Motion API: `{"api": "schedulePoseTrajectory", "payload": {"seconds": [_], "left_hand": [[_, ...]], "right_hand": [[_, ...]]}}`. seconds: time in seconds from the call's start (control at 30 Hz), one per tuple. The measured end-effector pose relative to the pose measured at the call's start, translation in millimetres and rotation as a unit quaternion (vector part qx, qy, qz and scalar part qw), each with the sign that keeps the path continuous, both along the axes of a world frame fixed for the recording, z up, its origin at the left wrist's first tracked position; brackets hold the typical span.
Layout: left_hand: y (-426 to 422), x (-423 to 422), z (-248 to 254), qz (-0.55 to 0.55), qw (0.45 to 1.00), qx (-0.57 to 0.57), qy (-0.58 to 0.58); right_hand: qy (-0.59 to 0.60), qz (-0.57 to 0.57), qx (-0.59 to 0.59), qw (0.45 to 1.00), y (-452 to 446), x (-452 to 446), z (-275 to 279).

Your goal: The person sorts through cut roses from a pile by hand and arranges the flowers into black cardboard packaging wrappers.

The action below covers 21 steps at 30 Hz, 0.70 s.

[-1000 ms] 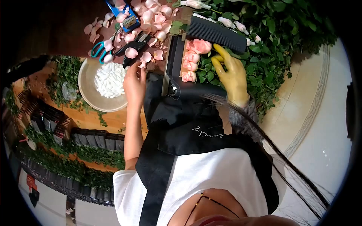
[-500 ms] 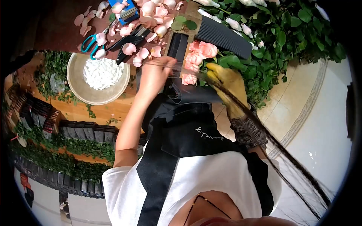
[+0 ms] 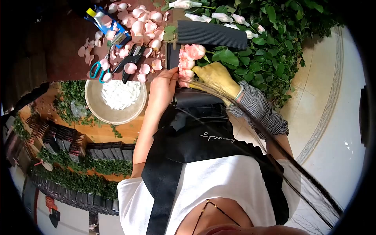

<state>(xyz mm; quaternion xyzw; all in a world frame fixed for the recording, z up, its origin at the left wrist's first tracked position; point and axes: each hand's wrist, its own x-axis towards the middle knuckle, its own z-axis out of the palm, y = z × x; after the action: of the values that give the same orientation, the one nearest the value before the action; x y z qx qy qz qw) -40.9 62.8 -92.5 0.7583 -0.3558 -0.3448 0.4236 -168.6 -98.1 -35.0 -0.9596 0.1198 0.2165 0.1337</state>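
A short row of pink roses [image 3: 187, 64] lies in front of me, blooms toward the left and leafy stems toward the right. My left hand [image 3: 162, 85] is bare, its fingers bent together against the left side of the lower blooms; what lies between the fingertips is hidden. My right hand [image 3: 216, 77], in a yellow glove, is closed at the right side of the lowest rose, around its stem side. Strands of hair cross the glove. Just above the roses is a dark ribbed pad [image 3: 212, 34].
Loose petals [image 3: 145, 25], teal-handled scissors [image 3: 100, 72] and a black stapler [image 3: 131, 62] lie on the brown tabletop [image 3: 70, 47]. A bowl [image 3: 91, 102] of white pieces stands lower left. Netted white buds [image 3: 223, 17] and dense foliage [image 3: 266, 58] fill the upper right.
The view has shifted, so table and bowl sit lower. My left hand, blurred and apart before, is now at the roses. My gloved hand has come in against the lowest bloom.
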Motion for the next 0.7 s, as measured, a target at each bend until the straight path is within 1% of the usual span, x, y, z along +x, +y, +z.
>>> {"api": "schedulePoseTrajectory", "payload": {"seconds": [0.03,0.1,0.13,0.17,0.23,0.27,0.3,0.33,0.37,0.4,0.43,0.47,0.5,0.53,0.57,0.6,0.63,0.67,0.7], "left_hand": [[-0.4,0.5,3.4,-0.004,1.0,-0.002,-0.008],[1.5,-2.5,23.7,0.002,0.996,0.019,-0.09],[-3.0,-9.8,45.8,0.026,0.999,0.012,-0.034],[-5.8,-19.3,51.2,-0.02,0.995,0.016,-0.092],[-17.5,-44.4,65.4,-0.054,0.983,-0.007,-0.176],[-16.6,-60.8,49.4,-0.085,0.966,0.031,-0.243],[-15.4,-74.0,32.7,-0.115,0.941,0.069,-0.31],[-19.3,-75.3,46.1,-0.121,0.94,0.113,-0.297],[-20.0,-76.4,49.4,-0.12,0.934,0.117,-0.315],[-22.2,-72.3,51.8,-0.137,0.939,0.128,-0.29],[-23.5,-69.2,55.4,-0.156,0.942,0.142,-0.262],[-26.3,-66.4,58.0,-0.161,0.939,0.141,-0.27],[-31.9,-63.1,59.6,-0.14,0.941,0.106,-0.291],[-35.7,-61.4,61.1,-0.119,0.941,0.071,-0.309],[-37.5,-61.6,59.7,-0.122,0.938,0.072,-0.316],[-40.7,-62.2,53.4,-0.098,0.943,0.039,-0.314],[-41.6,-62.2,45.9,-0.077,0.947,0.007,-0.31],[-39.6,-61.7,37.3,-0.102,0.945,-0.001,-0.311],[-38.6,-62.1,35.5,-0.103,0.944,-0.004,-0.314]], "right_hand": [[-0.008,-0.004,-0.002,1.0,2.2,-0.9,0.1],[0.045,-0.026,-0.001,0.999,6.2,-0.6,4.2],[0.051,-0.034,0.009,0.998,6.0,-1.6,3.4],[0.044,-0.039,0.008,0.998,5.7,-4.8,-0.1],[-0.033,0.016,-0.02,0.999,3.6,-12.3,-9.3],[-0.069,0.023,-0.002,0.997,0.1,-16.5,-10.0],[-0.051,-0.013,0.061,0.997,-3.0,-12.4,7.0],[-0.056,-0.036,0.086,0.994,-6.3,-17.4,7.2],[-0.062,-0.056,0.11,0.99,-9.8,-20.5,7.0],[-0.071,-0.058,0.108,0.99,-10.5,-17.7,8.7],[-0.108,-0.114,0.067,0.985,-8.7,-15.1,11.1],[-0.144,-0.174,0.027,0.974,-5.1,-13.3,12.4],[-0.151,-0.181,0.027,0.972,-3.4,-11.7,1.9],[-0.123,-0.151,0.003,0.981,-1.7,-8.6,-14.4],[-0.095,-0.12,-0.02,0.988,0.0,-6.9,-27.2],[-0.055,-0.088,-0.066,0.992,3.6,-3.4,-16.6],[-0.062,-0.088,-0.067,0.992,3.4,-2.5,-13.6],[-0.071,-0.1,-0.051,0.991,3.3,-6.4,-11.0],[-0.08,-0.112,-0.037,0.99,1.4,-10.5,-5.5]]}}
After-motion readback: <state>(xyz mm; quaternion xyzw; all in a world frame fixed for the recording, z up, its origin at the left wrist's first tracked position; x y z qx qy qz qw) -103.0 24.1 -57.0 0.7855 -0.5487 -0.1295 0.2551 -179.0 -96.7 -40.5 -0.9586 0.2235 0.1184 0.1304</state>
